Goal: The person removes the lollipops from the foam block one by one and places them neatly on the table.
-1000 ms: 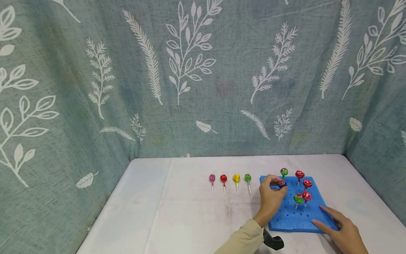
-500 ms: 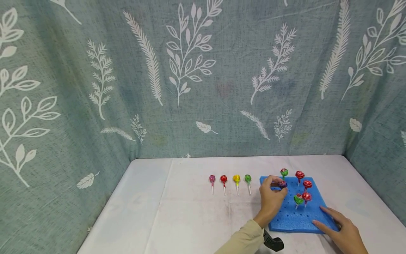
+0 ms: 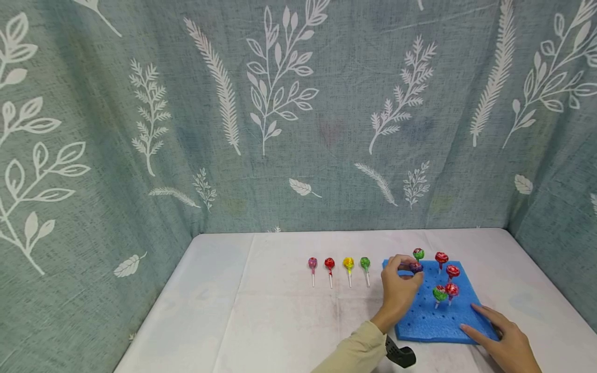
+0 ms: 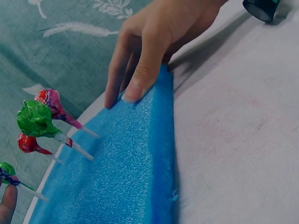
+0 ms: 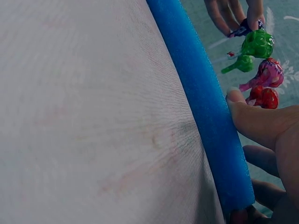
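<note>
My left hand pinches a dark purple-wrapped lollipop between thumb and fingers, over the left part of a blue foam board dotted with small holes. Its stick is hidden in the head view. Green-and-red lollipops and red ones stand upright by their sticks in the board, just right of that hand. My right hand holds the board's near right corner, thumb on the near edge and fingers around the right side.
Left of the board, a row of loose lollipops lies on the white table: pink, red, yellow and green. A black strap-like piece shows below my left wrist. A patterned green curtain hangs behind.
My left hand has risen slightly with the purple lollipop. The right hand stays at the board's corner, and the other lollipops stay in place.
</note>
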Motion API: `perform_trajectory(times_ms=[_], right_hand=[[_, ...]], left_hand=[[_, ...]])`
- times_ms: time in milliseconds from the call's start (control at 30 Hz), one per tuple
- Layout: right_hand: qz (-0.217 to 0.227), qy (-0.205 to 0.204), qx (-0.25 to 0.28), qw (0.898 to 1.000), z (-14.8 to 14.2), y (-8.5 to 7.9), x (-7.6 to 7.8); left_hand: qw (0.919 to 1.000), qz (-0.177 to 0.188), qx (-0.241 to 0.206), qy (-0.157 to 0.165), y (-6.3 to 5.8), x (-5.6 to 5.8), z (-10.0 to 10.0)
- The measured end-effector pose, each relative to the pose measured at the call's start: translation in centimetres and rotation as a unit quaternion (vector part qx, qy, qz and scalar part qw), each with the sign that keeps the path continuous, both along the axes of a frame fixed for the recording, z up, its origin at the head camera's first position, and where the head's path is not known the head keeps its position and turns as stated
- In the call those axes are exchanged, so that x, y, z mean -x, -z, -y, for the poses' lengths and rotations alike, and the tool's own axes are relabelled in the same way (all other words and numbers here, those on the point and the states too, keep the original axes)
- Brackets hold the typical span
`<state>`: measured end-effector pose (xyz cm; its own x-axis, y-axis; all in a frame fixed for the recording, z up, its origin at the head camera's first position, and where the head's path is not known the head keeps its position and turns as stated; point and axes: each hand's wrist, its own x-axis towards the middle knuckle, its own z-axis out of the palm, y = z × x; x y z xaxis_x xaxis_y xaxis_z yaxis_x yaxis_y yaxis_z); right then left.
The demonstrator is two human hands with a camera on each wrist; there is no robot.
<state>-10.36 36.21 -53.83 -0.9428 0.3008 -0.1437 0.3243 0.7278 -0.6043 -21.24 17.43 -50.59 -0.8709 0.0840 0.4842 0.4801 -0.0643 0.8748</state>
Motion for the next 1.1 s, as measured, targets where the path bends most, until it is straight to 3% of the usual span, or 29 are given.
perform_trajectory(times_ms=[767, 967, 1100], right_hand=[[0.015, -0.006, -0.004, 1.0, -0.2, 0.1, 0.3], [0.021, -0.005, 0.0, 1.0, -0.2, 0.0, 0.4], [0.027, -0.008, 0.004, 1.0, -0.3, 0.0, 0.3]], left_hand=[[0.9999, -0.003, 0.016, 0.001, -1.8, -0.1, 2.2], [0.9998, -0.017, 0.01, 0.002, -4.1, -1.2, 3.3], [0.9998, -0.01, 0.014, 0.005, -3.6, -0.9, 3.5]])
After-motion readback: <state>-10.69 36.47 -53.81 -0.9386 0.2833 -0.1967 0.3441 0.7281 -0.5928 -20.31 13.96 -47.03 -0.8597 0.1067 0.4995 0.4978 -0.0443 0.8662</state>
